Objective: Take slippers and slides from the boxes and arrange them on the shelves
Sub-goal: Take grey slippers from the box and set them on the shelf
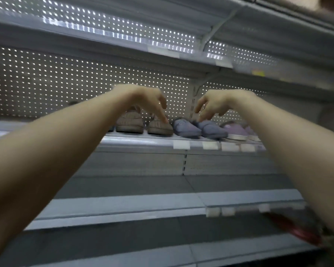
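Slippers stand in a row on a grey shelf at chest height. A beige pair sits on the left, a blue-grey pair in the middle and a lilac pair on the right. My left hand reaches over the row, its straight fingers pointing down and touching the right beige slipper. My right hand hovers above the right blue-grey slipper, fingers relaxed, fingertips at or just above its top. Neither hand holds anything.
Perforated back panels rise behind the shelf. Another shelf hangs overhead. Below lie two bare grey shelves. A blurred red object sits at the lower right. White price-tag holders line the shelf edge.
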